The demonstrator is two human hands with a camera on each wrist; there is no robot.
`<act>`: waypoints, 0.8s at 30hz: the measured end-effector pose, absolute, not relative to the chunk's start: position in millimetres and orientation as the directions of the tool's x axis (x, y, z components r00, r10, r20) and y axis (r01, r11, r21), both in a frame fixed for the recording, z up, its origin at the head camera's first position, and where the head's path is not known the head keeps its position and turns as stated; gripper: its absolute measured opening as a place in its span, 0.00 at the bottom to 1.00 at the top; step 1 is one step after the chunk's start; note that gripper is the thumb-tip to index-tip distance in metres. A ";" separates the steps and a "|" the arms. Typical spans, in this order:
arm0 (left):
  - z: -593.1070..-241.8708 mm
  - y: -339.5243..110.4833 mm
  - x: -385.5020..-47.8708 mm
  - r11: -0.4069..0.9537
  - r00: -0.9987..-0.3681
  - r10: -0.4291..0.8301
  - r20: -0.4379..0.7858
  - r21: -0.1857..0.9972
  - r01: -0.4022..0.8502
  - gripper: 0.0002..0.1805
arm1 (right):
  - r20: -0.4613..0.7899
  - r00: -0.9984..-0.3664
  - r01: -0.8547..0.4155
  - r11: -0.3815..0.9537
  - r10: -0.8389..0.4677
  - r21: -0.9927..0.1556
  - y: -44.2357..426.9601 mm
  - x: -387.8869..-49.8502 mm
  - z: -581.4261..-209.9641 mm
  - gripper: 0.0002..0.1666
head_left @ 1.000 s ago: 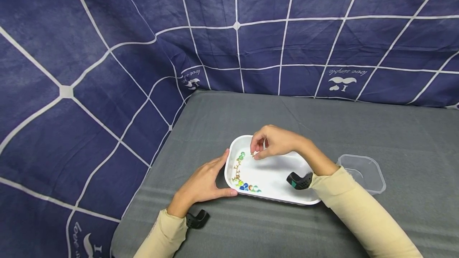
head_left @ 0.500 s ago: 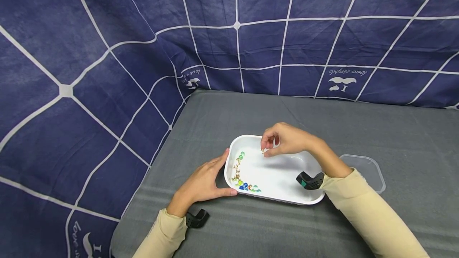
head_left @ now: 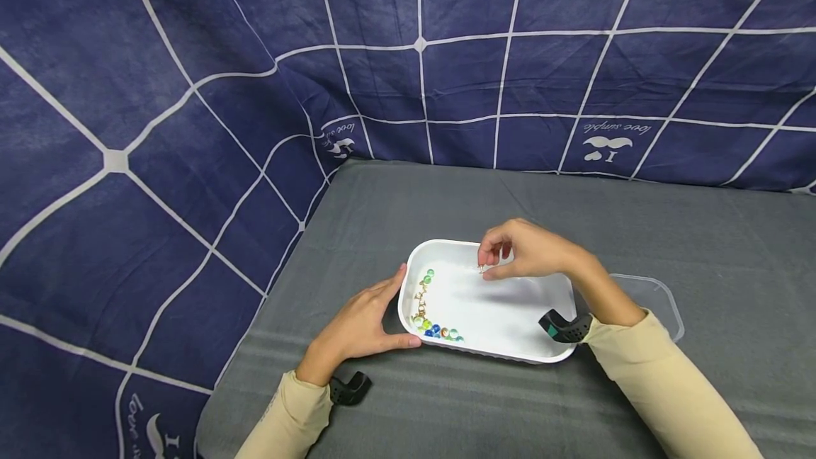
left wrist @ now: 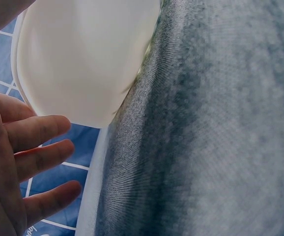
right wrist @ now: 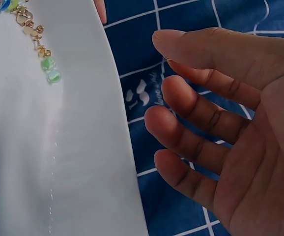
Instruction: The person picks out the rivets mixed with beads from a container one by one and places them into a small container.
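My right hand (head_left: 529, 250) is above the far side of the white tray (head_left: 468, 303), pinching a small gold-coloured metal piece (head_left: 481, 269) between thumb and fingertips. In the right wrist view that piece is mostly hidden behind the thumb. My left hand (head_left: 360, 321) rests against the tray's left end, thumb and fingers spread and fairly straight. Inside the tray, two green marbles (right wrist: 50, 70) sit near the far left. Several similar gold pieces (right wrist: 31, 29) continue the row toward the near left corner, where several marbles in blue, yellow and other colours (head_left: 436, 331) lie along the near wall.
A clear plastic container (head_left: 656, 299) stands right of the tray, partly hidden by the right forearm. The grey cloth surface (head_left: 414, 204) extends around both. A blue cloth with white lines (head_left: 465, 83) hangs behind and at the left.
My right hand has moved to the right across the tray, lifting the gold piece away from the row of green marbles and gold pieces. My left hand and the tray have stayed in place.
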State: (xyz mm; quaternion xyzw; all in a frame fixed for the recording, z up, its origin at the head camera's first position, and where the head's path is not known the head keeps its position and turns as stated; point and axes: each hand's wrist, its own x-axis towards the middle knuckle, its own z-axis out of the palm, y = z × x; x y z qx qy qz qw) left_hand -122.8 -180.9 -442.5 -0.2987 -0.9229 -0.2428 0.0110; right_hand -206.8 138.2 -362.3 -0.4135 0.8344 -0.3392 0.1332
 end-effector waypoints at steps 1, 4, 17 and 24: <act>-442.6 -180.8 -122.9 0.703 -0.821 0.547 0.165 0.441 0.558 0.65 | 0.059 -0.627 -0.600 0.433 -0.777 -0.673 140.0 -206.2 -362.4 0.07; -442.3 -180.6 -122.9 0.703 -0.822 0.546 0.162 0.444 0.555 0.65 | 0.067 -0.637 -0.602 0.442 -0.768 -0.665 145.2 -204.8 -362.7 0.07; -443.6 -182.2 -122.9 0.706 -0.821 0.549 0.157 0.438 0.556 0.65 | 0.083 -0.659 -0.601 0.457 -0.748 -0.656 160.0 -196.0 -365.3 0.07; -444.3 -182.2 -123.4 0.704 -0.820 0.548 0.162 0.439 0.558 0.65 | 0.110 -0.657 -0.615 0.446 -0.746 -0.650 168.6 -190.9 -367.5 0.08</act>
